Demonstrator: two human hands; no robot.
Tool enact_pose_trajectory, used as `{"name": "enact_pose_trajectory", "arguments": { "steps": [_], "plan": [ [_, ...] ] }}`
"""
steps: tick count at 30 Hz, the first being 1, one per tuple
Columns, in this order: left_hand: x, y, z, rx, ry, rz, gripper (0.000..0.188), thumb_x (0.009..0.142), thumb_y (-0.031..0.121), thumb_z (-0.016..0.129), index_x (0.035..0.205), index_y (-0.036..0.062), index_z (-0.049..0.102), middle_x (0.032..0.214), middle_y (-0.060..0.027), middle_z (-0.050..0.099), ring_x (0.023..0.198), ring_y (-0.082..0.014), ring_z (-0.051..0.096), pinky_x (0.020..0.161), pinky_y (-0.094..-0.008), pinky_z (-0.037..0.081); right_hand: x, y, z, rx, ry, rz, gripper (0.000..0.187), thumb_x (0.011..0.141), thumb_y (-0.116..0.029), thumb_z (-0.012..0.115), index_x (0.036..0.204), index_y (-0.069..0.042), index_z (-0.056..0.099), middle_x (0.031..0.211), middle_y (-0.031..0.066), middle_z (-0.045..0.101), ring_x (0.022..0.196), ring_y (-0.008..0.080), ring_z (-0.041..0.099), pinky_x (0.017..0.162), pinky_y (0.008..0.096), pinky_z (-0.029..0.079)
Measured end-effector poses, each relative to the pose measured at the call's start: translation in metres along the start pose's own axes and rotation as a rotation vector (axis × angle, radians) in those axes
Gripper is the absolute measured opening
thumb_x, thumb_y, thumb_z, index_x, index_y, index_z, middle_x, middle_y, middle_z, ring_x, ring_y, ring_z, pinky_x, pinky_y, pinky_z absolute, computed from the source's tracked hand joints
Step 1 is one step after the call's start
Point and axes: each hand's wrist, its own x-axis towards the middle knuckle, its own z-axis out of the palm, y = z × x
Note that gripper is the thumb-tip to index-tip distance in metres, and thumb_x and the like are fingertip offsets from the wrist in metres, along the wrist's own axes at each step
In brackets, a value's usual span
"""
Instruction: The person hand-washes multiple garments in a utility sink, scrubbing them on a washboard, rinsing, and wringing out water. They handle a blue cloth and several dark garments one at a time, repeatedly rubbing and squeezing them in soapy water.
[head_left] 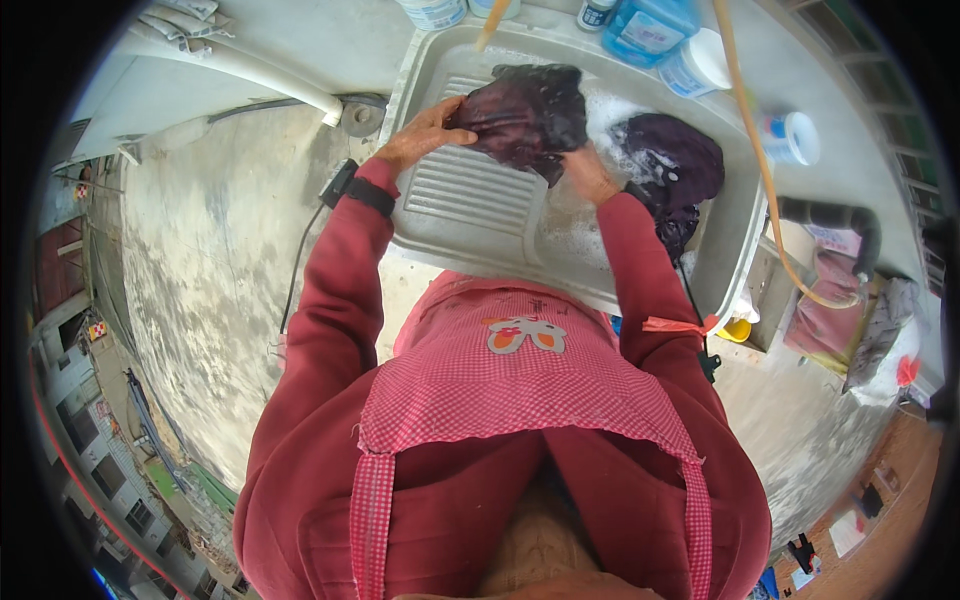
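Note:
A wet, dark purple cloth, bunched up, is held over the ribbed washboard slope of a grey laundry sink. My left hand grips the cloth's left edge, the thumb lying along its near side. At its lower right my right hand has hold of it too, with its fingertips hidden behind the fabric. Just right of that hand, a second dark wet cloth lies in white suds in the basin. Which kind of garment each cloth is, I cannot tell.
Along the sink's back stand a blue jug, a white tub and another white tub. A tan hose hangs down on the right. Bags and a yellow scoop sit beyond the sink's right side. A white pipe runs at the left.

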Motion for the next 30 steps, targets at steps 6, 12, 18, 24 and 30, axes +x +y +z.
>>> {"name": "enact_pose_trajectory", "arguments": {
  "steps": [6, 12, 18, 24, 30],
  "plan": [
    [0.055, -0.022, -0.03, 0.321, 0.286, -0.018, 0.088, 0.098, 0.061, 0.065, 0.159, 0.0021, 0.046, 0.163, -0.0243, 0.046, 0.153, -0.038, 0.041, 0.126, -0.0428, 0.031, 0.007, 0.002, -0.104, -0.185, 0.379, 0.143, 0.095, 0.089, -0.071, 0.07, 0.166, -0.025, 0.039, 0.165, 0.0223, 0.041, 0.145, 0.0508, 0.045, 0.114, 0.0631, 0.042],
    [0.116, -0.068, 0.042, 0.656, 0.419, 0.082, 0.078, 0.098, 0.073, 0.055, 0.157, 0.0242, 0.054, 0.165, -0.019, 0.045, 0.155, -0.0414, 0.035, 0.124, -0.0647, 0.027, 0.043, 0.031, -0.022, 0.204, 0.491, 0.539, 0.11, 0.084, -0.084, 0.063, 0.168, -0.02, 0.033, 0.163, 0.0305, 0.039, 0.141, 0.0514, 0.048, 0.109, 0.0608, 0.045],
    [0.047, -0.068, 0.078, 0.435, 0.39, 0.272, 0.067, 0.094, 0.052, 0.07, 0.141, 0.007, 0.056, 0.142, -0.0249, 0.057, 0.136, -0.0477, 0.048, 0.11, -0.0624, 0.04, 0.016, 0.016, 0.066, -0.809, 0.328, -0.235, 0.051, 0.103, -0.041, 0.059, 0.134, -0.001, 0.067, 0.132, 0.0293, 0.064, 0.124, 0.0471, 0.058, 0.107, 0.0485, 0.044],
    [-0.008, -0.092, 0.088, 0.71, 0.459, 0.476, 0.043, 0.096, 0.035, 0.067, 0.122, 0.0015, 0.058, 0.119, -0.0259, 0.057, 0.112, -0.0471, 0.055, 0.097, -0.0583, 0.044, -0.023, 0.055, 0.083, -1.167, 0.248, -0.61, 0.037, 0.094, -0.029, 0.071, 0.124, -0.006, 0.071, 0.132, 0.0186, 0.062, 0.123, 0.0396, 0.055, 0.113, 0.0566, 0.032],
    [0.137, -0.099, 0.035, 1.009, 0.575, 0.125, 0.044, 0.099, 0.042, 0.067, 0.125, 0.0071, 0.066, 0.128, -0.0228, 0.061, 0.116, -0.0428, 0.058, 0.099, -0.0566, 0.047, 0.147, 0.044, 0.05, -1.378, 0.495, -0.421, 0.042, 0.091, -0.046, 0.074, 0.113, -0.009, 0.075, 0.122, 0.0133, 0.068, 0.121, 0.0392, 0.058, 0.097, 0.0561, 0.047]
  ]
}}
